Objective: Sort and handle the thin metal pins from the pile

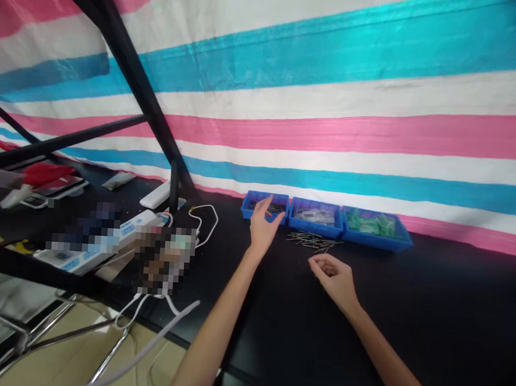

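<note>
My left hand (pixel 263 227) is over the near edge of the left blue bin (pixel 247 214), thumb and fingers apart, with no object visible between them. Small dark pieces (pixel 277 208) lie inside that bin, partly hidden by the hand. My right hand (pixel 334 278) is closed, its fingers curled toward the thumb; whatever it may hold is hidden. Just beyond it, a loose pile of thin, brass-coloured metal sticks (pixel 310 240), perhaps screws or nails, lies on the black table (pixel 285 323).
A middle blue bin (pixel 315 227) holds clear plastic packets, and a right blue bin (pixel 380 242) holds green pieces. To the left are a white power strip (pixel 127 231), white cables (pixel 215 213) and a black metal frame post (pixel 137 86). A striped sheet (pixel 332 127) hangs behind the table.
</note>
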Available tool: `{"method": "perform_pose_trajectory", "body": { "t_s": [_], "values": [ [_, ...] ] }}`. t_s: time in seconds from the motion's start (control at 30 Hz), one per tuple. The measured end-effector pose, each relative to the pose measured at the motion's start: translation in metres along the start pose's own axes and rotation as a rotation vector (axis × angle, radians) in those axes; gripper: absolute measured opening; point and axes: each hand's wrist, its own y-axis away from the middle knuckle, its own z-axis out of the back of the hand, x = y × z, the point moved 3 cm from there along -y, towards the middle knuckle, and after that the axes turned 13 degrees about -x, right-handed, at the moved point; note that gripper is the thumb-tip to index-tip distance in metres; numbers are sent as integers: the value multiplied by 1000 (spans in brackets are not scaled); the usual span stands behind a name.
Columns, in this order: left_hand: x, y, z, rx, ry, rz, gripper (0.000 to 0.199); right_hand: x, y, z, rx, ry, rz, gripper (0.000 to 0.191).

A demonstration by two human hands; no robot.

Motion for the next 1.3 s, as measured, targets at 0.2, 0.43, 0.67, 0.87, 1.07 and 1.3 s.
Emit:
{"method": "perform_pose_trajectory", "body": {
  "t_s": [0.2,0.43,0.67,0.87,1.07,1.3],
  "values": [
    [-8,58,-20,344,-252,-243,21,-1,0,0,-6,23,15,20],
    [1,75,-30,459,-498,-341,16,1,0,2,13,52,6,20],
    [3,74,-34,480,-417,-290,13,0,1,4,38,102,5,19],
    [8,69,-37,454,-373,-239,11,-2,0,6,27,144,-28,21],
    [11,56,-33,548,-197,-306,10,-4,1,7,11,179,-70,25],
    [10,51,-30,545,44,-151,13,0,-1,14,-269,100,-117,44]
  ]
}}
